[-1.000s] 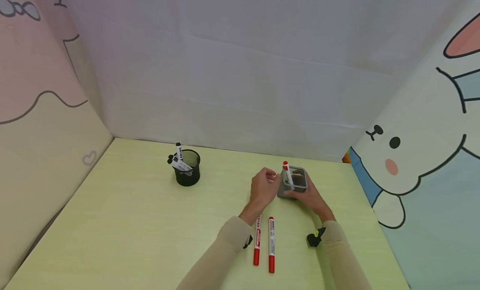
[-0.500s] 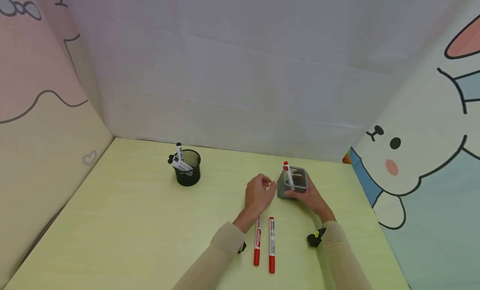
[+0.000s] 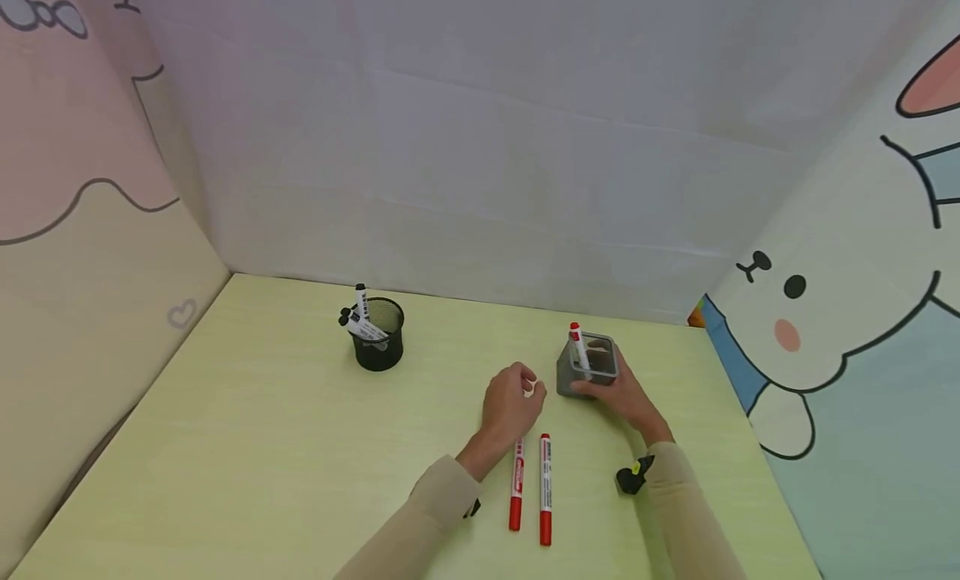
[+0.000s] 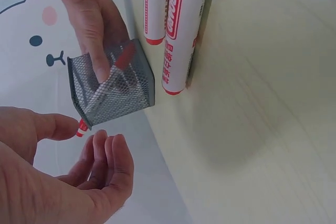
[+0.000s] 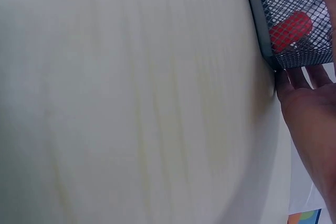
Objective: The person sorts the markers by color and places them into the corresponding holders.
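My right hand [image 3: 617, 395] grips a grey square mesh pen holder [image 3: 570, 378] at its right side, thumb across the front. A red-capped whiteboard marker [image 3: 579, 347] leans inside it, its end above the rim; through the mesh in the right wrist view its red lower part [image 5: 291, 30] shows. Left of the holder, my left hand [image 3: 512, 407] hovers with nothing in it, fingers loosely bent and thumb apart from them in the left wrist view. Two red-and-white markers, a left one [image 3: 517, 484] and a right one [image 3: 545, 488], lie side by side in front of the hands.
A round black mesh pen holder [image 3: 378, 355] with several black-capped markers [image 3: 363, 326] stands at the back left of the pale table [image 3: 247, 447]. A white sheet [image 3: 480, 163] rises behind the table, with cartoon-printed panels [image 3: 847, 347] at both sides.
My left hand has drawn back from the grey pen holder, down and to the left. The right hand keeps its hold, and the holder and markers stay in place.
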`<state>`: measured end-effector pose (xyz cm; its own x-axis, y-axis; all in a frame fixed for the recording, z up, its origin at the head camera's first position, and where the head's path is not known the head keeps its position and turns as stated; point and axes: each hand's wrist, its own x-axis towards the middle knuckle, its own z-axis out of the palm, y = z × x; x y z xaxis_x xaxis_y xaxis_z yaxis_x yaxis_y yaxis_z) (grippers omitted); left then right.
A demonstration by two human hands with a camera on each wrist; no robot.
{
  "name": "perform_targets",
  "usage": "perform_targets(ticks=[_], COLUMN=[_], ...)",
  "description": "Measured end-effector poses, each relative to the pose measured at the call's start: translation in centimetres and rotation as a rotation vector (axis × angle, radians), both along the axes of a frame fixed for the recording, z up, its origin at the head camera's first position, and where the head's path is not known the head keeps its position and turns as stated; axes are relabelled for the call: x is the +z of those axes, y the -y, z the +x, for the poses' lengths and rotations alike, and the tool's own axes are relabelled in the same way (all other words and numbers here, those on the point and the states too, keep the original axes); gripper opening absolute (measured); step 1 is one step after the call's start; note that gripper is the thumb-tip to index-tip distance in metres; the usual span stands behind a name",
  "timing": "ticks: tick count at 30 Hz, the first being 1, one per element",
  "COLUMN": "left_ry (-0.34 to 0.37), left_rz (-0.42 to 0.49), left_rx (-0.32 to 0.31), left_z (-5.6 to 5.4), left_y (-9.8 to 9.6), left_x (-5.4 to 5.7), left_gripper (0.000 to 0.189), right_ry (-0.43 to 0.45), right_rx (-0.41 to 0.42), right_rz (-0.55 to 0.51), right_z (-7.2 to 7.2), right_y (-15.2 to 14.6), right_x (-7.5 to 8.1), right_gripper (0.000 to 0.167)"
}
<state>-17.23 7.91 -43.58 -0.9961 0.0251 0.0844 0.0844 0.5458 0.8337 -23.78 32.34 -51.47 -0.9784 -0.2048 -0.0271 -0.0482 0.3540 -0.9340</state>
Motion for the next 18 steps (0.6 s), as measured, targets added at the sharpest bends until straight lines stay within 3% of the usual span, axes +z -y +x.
perform_targets(ticks=[10,18], left_ry=[0.052,0.094], left_rz=[-0.103,-0.144], left_rx=[-0.046,-0.046], left_z=[1.1,1.8], left_y=[0.7,1.2], left_x=[-0.8,-1.5], left_gripper=[0.019,0.025], right_ry=[-0.012,0.011], right_rx=[0.011,0.008], right_rz=[0.019,0.008], right_z=[0.2,0.1], right_y=[-0.2,-0.2], right_x=[0.2,0.1], right_gripper=[0.086,0.087])
